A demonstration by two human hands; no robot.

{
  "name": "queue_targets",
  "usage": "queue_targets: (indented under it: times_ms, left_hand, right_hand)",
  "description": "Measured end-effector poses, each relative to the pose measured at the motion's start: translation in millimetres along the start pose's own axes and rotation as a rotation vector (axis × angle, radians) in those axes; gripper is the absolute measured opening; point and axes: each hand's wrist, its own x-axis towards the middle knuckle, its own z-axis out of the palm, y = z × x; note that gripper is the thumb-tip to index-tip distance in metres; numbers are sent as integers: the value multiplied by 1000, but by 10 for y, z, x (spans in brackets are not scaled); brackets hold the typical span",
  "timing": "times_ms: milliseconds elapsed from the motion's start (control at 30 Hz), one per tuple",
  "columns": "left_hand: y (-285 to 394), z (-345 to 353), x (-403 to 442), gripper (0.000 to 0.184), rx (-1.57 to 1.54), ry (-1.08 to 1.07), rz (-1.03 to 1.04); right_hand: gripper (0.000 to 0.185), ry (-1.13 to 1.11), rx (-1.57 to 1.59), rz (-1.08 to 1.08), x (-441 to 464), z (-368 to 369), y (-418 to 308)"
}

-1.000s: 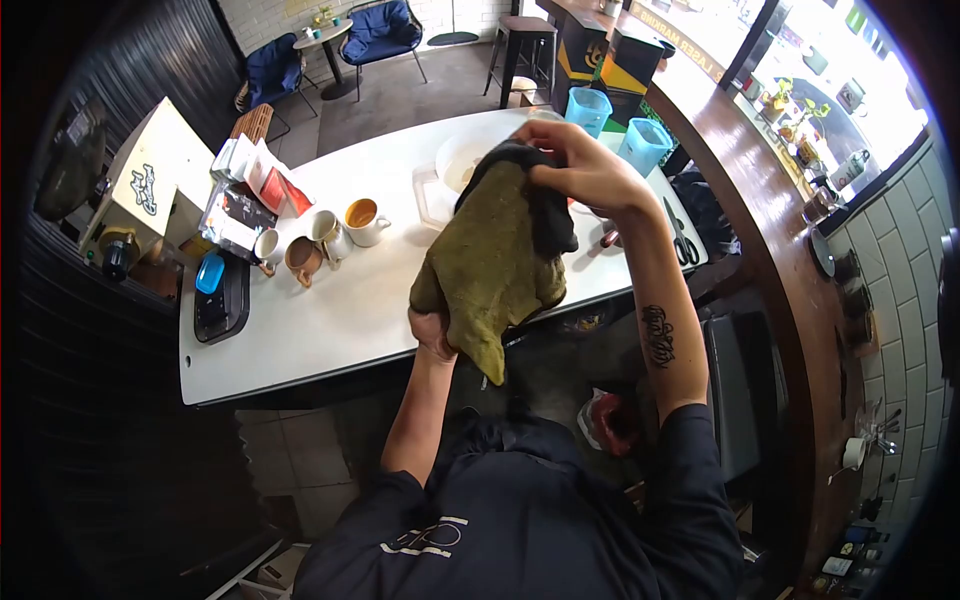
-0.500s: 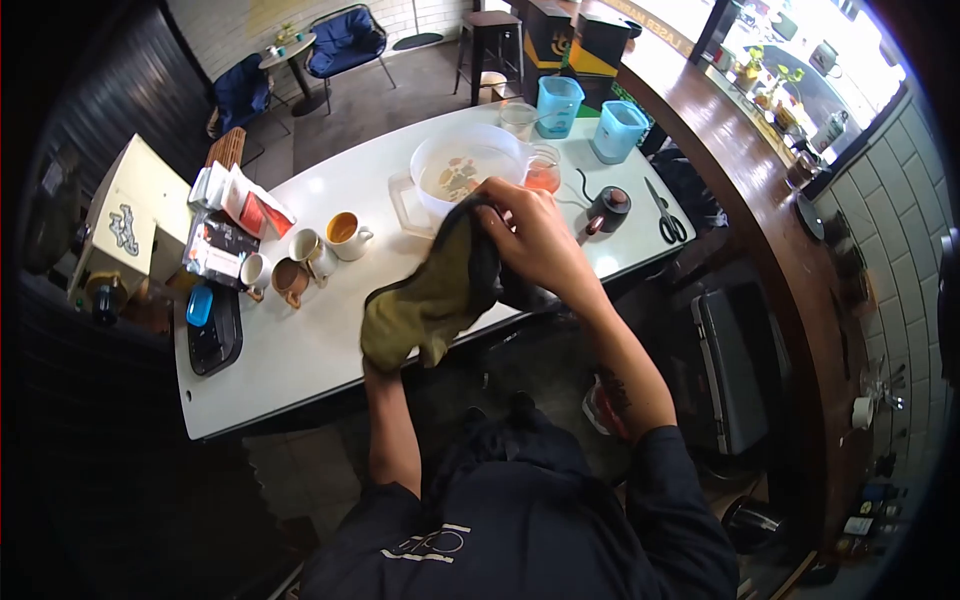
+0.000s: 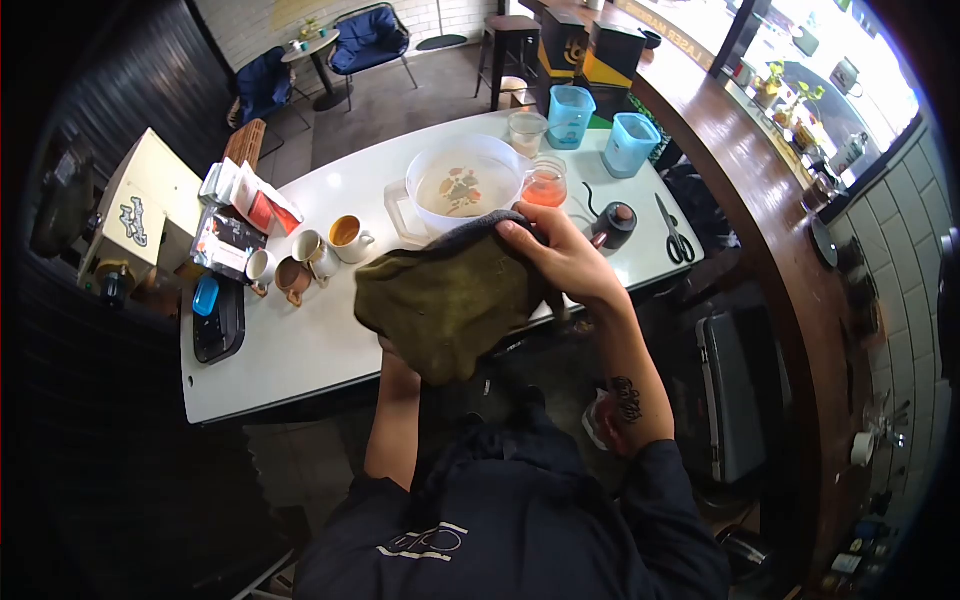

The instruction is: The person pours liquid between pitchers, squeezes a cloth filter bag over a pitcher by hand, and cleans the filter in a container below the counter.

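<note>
An olive-green cloth [image 3: 445, 310] with a dark grey edge hangs spread in front of me, above the near edge of the table. My right hand [image 3: 560, 255] pinches its upper right corner, thumb on the near side. My left hand [image 3: 387, 346] is behind the cloth at the lower left; only the part near the wrist shows and its fingers are hidden. Just beyond the cloth stands a translucent plastic pitcher [image 3: 415, 178] with a floral pattern seen in its bottom. A glass jug of red liquid [image 3: 546, 186] is close to my right hand.
The white table [image 3: 270, 355] holds several mugs [image 3: 347, 236] at left, a black tray [image 3: 221, 335], blue containers [image 3: 630, 150], a small dark kettle-like pot [image 3: 615, 225] and scissors [image 3: 675, 235]. A wooden counter [image 3: 745, 180] runs along the right. A grey case [image 3: 735, 400] stands below it.
The cloth has gone from bunched and drooping to spread wider, its left part raised. My right hand has moved slightly right and down. The view has shifted a little.
</note>
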Motion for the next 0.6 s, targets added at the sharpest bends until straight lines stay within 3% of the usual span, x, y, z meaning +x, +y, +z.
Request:
queue_targets:
  times_ms: [67, 133, 167, 233, 333, 367, 433, 467, 500, 567, 600]
  left_hand:
    - [-33, -21, 39, 57, -77, -16, 86]
    - [267, 335, 242, 53, -467, 72, -117]
    - [355, 371, 294, 53, -456, 75, -105]
    - [572, 412, 434, 53, -144, 334, -153]
    - [876, 370, 691, 52, -37, 323, -171]
    - [944, 319, 817, 50, 10, 273, -204]
    - [1045, 551, 1223, 43, 300, 619, -247]
    - [1061, 423, 1426, 41, 397, 619, -329]
    - [1072, 251, 1602, 39, 491, 617, -409]
    - [1080, -119, 1801, 34, 442, 562, -467]
    - [1081, -366, 1842, 35, 481, 555, -540]
  right_hand:
    - [33, -7, 3, -28, 41, -138, 1]
    - [33, -18, -330, -210, 99, -327, -109]
    - [36, -61, -353, -208, 112, -420, -211]
    - [35, -97, -232, -200, 176, -558, -188]
    - [34, -197, -169, -115, 361, -747, -175]
    - [32, -145, -167, -130, 491, -784, -133]
    - [28, -34, -150, -143, 752, -814, 27]
    - [29, 28, -89, -142, 926, -841, 151]
    - [27, 96, -200, -105, 1097, -894, 262]
    - [26, 237, -561, -245, 1351, -974, 498]
    - [26, 239, -559, -247, 1404, -996, 635]
